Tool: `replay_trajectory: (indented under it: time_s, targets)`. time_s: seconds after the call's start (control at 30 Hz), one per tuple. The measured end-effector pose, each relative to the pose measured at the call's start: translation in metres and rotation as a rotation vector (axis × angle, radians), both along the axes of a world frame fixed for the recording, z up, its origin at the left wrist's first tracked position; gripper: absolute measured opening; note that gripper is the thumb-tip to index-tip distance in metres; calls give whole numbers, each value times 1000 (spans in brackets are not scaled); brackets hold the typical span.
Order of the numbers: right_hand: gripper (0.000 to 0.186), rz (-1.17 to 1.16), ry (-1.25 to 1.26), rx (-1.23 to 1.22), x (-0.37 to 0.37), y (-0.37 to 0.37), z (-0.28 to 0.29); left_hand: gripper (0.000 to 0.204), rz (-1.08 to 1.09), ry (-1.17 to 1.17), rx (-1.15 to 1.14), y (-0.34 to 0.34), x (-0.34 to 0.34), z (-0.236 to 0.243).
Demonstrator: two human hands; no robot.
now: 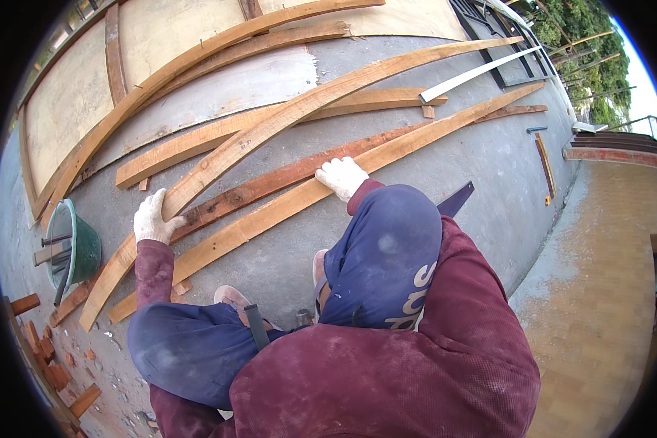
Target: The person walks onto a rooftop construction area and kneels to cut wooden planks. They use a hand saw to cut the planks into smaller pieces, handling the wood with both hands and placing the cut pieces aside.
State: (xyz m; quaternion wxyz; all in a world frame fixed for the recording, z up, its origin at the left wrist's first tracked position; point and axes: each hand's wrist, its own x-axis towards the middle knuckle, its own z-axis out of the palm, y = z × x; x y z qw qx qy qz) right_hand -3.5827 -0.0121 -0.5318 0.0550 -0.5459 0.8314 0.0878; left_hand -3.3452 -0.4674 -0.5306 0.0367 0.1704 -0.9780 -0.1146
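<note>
On the grey concrete floor, ahead of the crouching person, three long planks extended from lower left to upper right. The left hand, in a white glove, was positioned across the upper pale plank near its lower-left end, with the fingers and thumb clamped on it. The right hand, gloved likewise, lay on the lower pale plank near mid-length. Its fingers were together and bent toward the far edge; whether they were clamped could not be determined, as the thumb was hidden.

Between these two members lay the reddish plank. At lower left, the upper pale plank crossed above it; farther up, it crossed a thick beam. A white bar was located near the beam's right end. At far left stood a green bucket containing tools. A dark blade was visible beside the right knee.
</note>
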Motion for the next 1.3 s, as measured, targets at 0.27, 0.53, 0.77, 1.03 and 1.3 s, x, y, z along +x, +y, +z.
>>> replay_trajectory:
  time_s: [0.27,0.53,0.77,1.03,1.3]
  targets:
    - [42,-12,-192,103,19,26,-9,94,37,-123,0,-10,-15,-19]
    - [50,-99,-1014,31,-43,-44,76,95,-51,-131,90,35,17,-14]
    - [78,74,-166,-44,-124,-232,39,97,15,-19,97,60,42,-30]
    - [109,2,-163,78,-125,-263,-32,100,169,-27,147,77,101,-11]
    - [86,29,-132,-100,-125,-284,0,99,4,311,-99,29,54,41]
